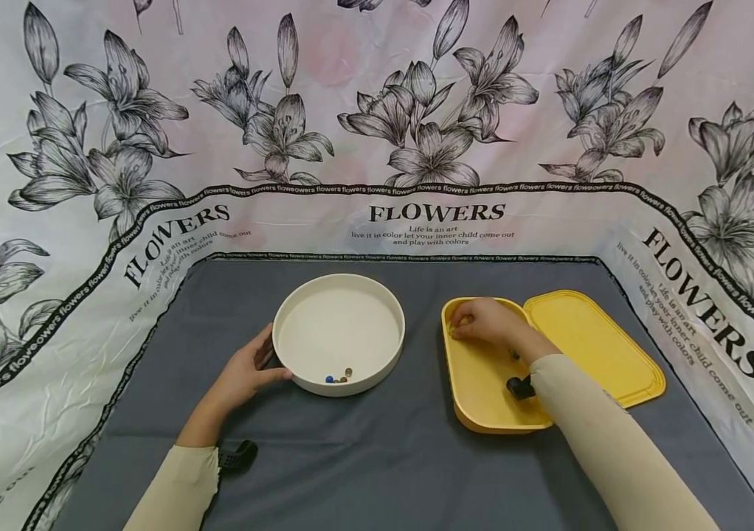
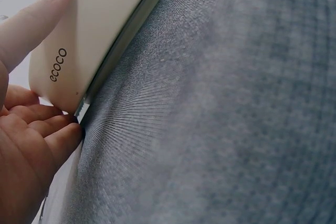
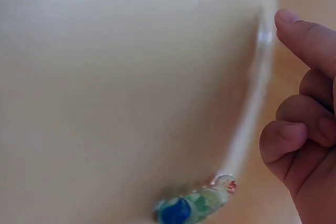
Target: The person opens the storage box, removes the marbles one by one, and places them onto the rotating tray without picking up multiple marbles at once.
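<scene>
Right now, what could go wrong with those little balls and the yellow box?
The little balls sit near the close side of the white dish; if the left hand at its edge tipped it, they might roll about. The right hand is inside the yellow box, so pulling out carelessly might bump the box or the lid beside it.

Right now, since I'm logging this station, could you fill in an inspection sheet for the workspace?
Surface: dark grey fabric, lightly creased.
Job's things: shallow round cream plastic-looking tray, small coloured marble-like balls inside; yellow rectangular plastic-looking container, flat yellow lid beside it.
Clutter: nothing seen.
Hands: left hand touches the tray; right hand is inside the container, grip unclear.
Cables: nothing seen.
Surroundings: white cloth printed with flowers and "FLOWERS".
</scene>
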`<state>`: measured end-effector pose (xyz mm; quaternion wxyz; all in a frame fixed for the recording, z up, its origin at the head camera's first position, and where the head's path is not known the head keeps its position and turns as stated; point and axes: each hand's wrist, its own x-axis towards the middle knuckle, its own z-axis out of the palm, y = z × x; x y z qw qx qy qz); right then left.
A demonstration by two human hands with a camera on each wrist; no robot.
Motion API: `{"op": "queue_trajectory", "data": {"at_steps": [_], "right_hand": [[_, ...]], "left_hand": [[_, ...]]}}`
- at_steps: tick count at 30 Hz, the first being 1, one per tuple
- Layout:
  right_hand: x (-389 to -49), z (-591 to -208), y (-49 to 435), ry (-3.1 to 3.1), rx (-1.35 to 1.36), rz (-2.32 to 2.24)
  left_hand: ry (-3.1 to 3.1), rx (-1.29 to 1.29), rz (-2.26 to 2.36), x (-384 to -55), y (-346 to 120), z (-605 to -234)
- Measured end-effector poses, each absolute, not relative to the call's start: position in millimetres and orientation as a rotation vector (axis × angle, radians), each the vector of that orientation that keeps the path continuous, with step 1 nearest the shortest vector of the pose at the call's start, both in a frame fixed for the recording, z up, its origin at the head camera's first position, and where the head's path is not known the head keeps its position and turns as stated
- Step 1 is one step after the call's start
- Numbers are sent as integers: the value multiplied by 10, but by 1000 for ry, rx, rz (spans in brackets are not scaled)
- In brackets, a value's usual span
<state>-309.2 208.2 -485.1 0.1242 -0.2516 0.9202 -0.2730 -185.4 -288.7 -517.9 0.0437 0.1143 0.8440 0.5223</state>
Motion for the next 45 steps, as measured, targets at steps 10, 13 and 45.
{"op": "queue_trajectory", "data": {"at_steps": [10,13,45], "right_hand": [[-2974,-4546,2104,2719,-657,-857],[-2948,-4466,2098,2701,-666,-907],[-3041,-4015,1709,2663,-754,-1015]], "left_hand": [[2592,363,1578,-1837,-2893,-5165],[2591,363,1582,-1838,-2893,-5158],[2563,377,1618,-1833,-2874,-5139]]}}
